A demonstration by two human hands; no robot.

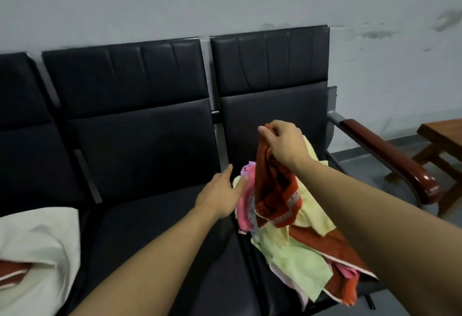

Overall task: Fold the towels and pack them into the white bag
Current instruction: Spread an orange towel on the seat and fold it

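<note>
A red towel (275,190) is being pinched by the right hand (285,143), hanging lengthwise just right of the open, empty left hand (220,194).

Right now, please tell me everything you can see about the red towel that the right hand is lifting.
The red towel is a soft cloth, red-orange with a darker pattern and a pale grey stripe near its lower edge. It hangs crumpled, not folded. The right hand pinches its top edge and holds it above the pile of towels on the right seat. Its lower end touches the yellow and pink towels. The left hand reaches beside it, fingers straight, against the pink cloth.
</note>
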